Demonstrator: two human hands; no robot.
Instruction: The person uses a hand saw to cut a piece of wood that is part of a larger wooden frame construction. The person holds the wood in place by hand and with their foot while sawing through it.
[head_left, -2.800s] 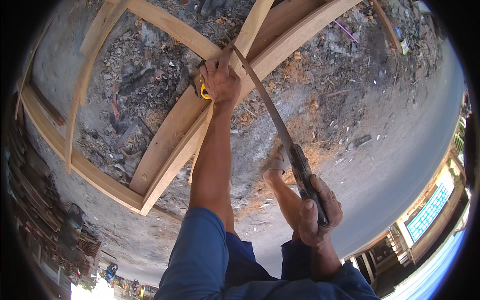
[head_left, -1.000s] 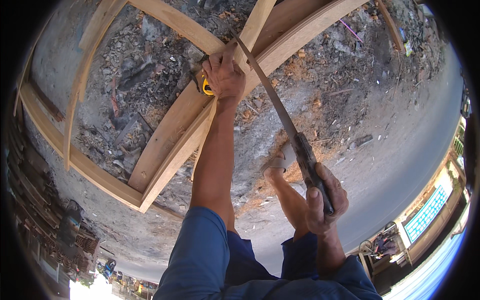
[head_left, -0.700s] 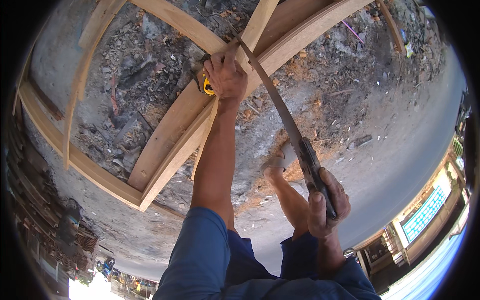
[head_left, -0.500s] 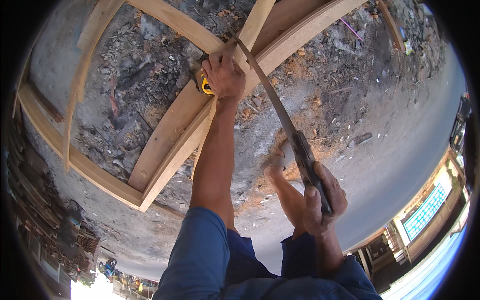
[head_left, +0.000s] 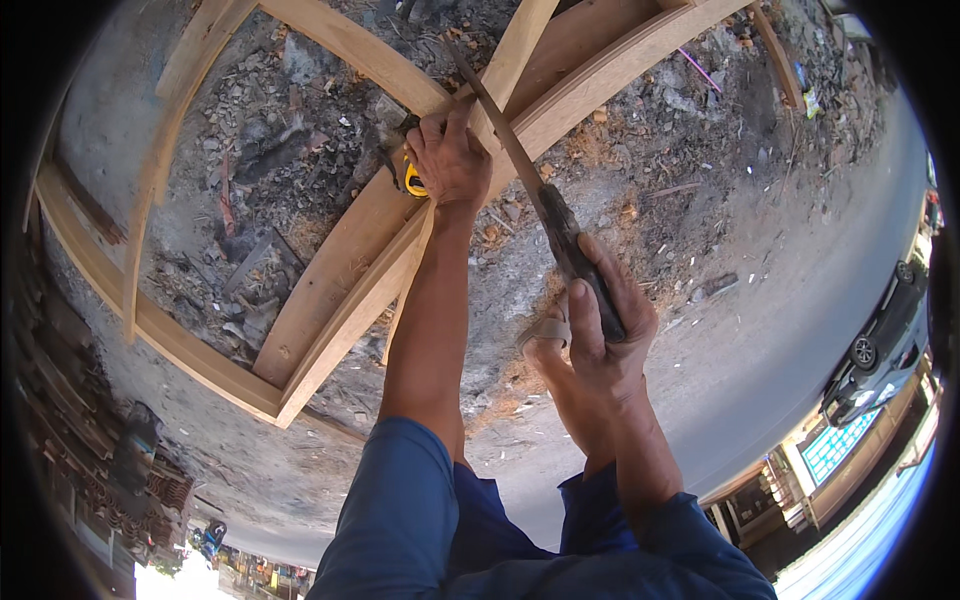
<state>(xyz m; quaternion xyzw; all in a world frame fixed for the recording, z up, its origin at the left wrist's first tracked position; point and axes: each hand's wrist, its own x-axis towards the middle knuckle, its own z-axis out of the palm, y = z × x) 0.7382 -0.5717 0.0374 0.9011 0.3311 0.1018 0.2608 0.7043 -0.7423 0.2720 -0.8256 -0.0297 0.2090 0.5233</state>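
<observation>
My right hand (head_left: 617,345) is closed around the dark handle of a handsaw (head_left: 518,150). The blade slants up and left, its edge against a narrow wooden strip (head_left: 523,45) just right of my left fingers. That strip crosses over a long wooden frame beam (head_left: 335,290). My left hand (head_left: 455,165) is closed over the strip at the crossing, fingers curled down on its far side; its palm hides part of the wood. A black and yellow tape measure (head_left: 414,182) sits on the beam beside my left wrist, partly covered by the hand.
Another wooden piece (head_left: 360,45) runs to the crossing from the upper left. A long curved-looking beam (head_left: 165,330) joins the frame at lower left. Rubble and wood chips (head_left: 265,140) cover the ground. My foot (head_left: 545,335) stands behind the saw handle. A car (head_left: 875,345) is on the road at right.
My right hand has pushed the saw forward, up and left, so more of the blade passes beyond the strip. My left hand stays in place. A car has come into view at right.
</observation>
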